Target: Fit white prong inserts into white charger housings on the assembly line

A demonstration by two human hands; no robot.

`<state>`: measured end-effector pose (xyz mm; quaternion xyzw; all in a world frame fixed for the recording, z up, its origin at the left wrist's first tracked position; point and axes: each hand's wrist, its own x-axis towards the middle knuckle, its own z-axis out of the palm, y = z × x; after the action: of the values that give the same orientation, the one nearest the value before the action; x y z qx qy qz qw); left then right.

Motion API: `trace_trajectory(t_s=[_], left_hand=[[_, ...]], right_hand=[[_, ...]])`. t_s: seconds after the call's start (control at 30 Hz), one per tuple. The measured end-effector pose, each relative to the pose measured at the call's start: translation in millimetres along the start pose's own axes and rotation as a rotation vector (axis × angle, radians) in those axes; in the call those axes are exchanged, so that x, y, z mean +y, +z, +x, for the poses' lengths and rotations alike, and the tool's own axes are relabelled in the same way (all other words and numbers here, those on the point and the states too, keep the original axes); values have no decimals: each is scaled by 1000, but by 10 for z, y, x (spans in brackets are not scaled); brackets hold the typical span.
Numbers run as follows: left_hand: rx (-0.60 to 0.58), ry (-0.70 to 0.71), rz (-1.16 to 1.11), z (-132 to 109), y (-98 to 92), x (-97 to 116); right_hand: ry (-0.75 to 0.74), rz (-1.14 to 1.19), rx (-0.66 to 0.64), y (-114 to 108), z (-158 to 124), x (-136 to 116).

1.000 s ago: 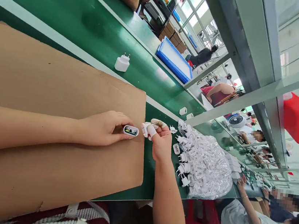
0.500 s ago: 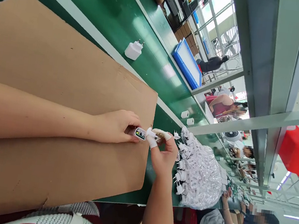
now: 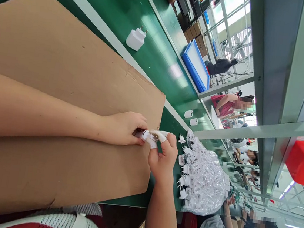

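Observation:
My left hand (image 3: pixel 124 128) reaches in over the cardboard and has its fingers closed around the white charger housing (image 3: pixel 139 134). My right hand (image 3: pixel 163 154), with white finger covers on its thumb and fingers, pinches a white plug cap (image 3: pixel 146 135) against the open end of that housing. The fingers largely hide the cap and its pins. Both hands meet near the far edge of the brown cardboard sheet (image 3: pixel 64 162). Just beyond my right hand lies a plastic-wrapped heap of white plug parts (image 3: pixel 206 177), with several loose plug caps along its near side.
A white charger (image 3: pixel 136 39) with two pins stands on the green bench (image 3: pixel 159 60). Two small white housings (image 3: pixel 188 114) are further along. A blue tray (image 3: pixel 196 65) lies beyond. A metal frame bar (image 3: pixel 265 127) crosses the view. Co-workers sit along the line, one person's arm (image 3: pixel 229 221) beside the heap.
My right hand has brought the plug cap onto the housing's open end. The circuit board visible inside it before is now covered. The view has shifted slightly.

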<state>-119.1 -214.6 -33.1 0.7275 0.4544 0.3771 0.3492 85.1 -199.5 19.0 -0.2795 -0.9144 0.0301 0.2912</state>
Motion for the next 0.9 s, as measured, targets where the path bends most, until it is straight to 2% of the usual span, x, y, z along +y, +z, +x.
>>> trace_trajectory(t_s=[0.37,0.57,0.73,0.83,0.9], left_hand=[[20,11,28,-9,31,-24],[61,-12,74,-7,62,11],[75,8,66,-19,86,21],[58,14,56,0,40,28],[38,-21,78,63,-47,112]], right_hand=[[20,-113,-135,-12,115,18],[147,-14,60,176,-57,19],[258,129,130,342,-115,39],[414,313,129,262,-58,229],[510,248,233,71,-60,419]])
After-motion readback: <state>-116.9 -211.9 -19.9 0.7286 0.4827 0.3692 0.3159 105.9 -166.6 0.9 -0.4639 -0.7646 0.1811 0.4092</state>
